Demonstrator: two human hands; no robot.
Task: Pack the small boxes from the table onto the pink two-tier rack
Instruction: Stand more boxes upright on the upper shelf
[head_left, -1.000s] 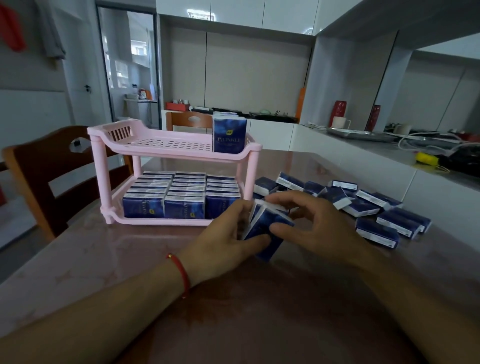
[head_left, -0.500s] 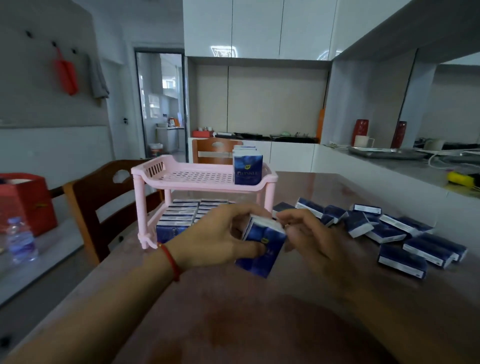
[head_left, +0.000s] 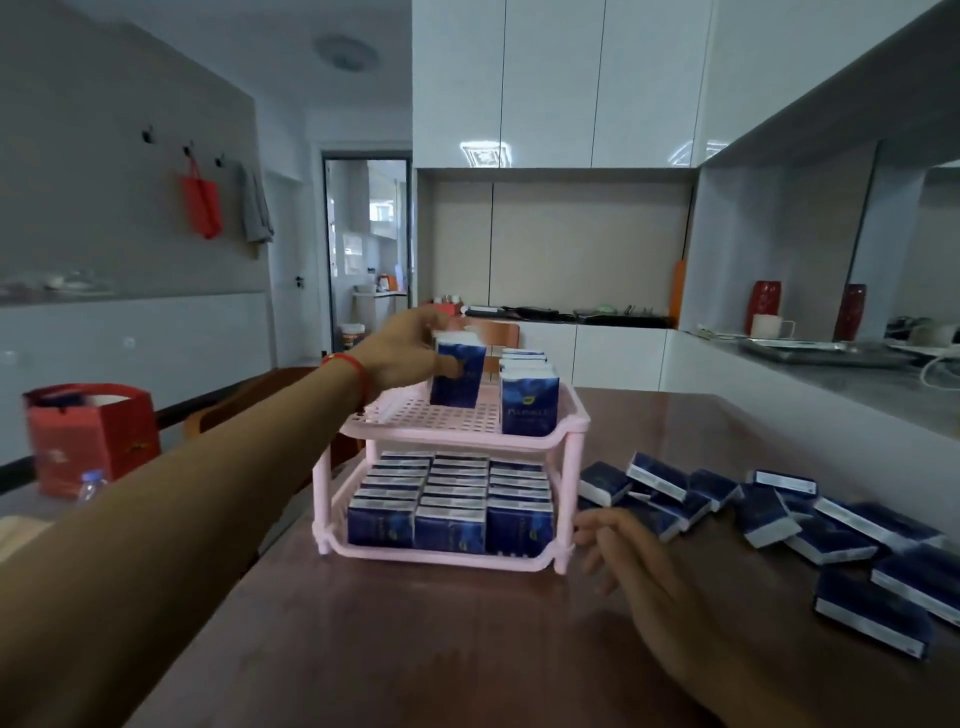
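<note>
The pink two-tier rack stands on the brown table. Its lower tier is filled with several upright blue boxes. On the upper tier a row of blue boxes stands at the right side. My left hand grips a small stack of blue boxes upright over the middle of the upper tier, just left of that row. My right hand rests on the table with loose fingers, right of the rack's front leg. Several loose blue boxes lie scattered on the table to the right.
A wooden chair stands left of the table, another behind the rack. A red bag and a water bottle sit on a surface at the left. A white counter runs along the right side.
My left hand has carried the stack of boxes up from in front of the rack to the upper tier. My right hand let go of them and dropped to the table.
</note>
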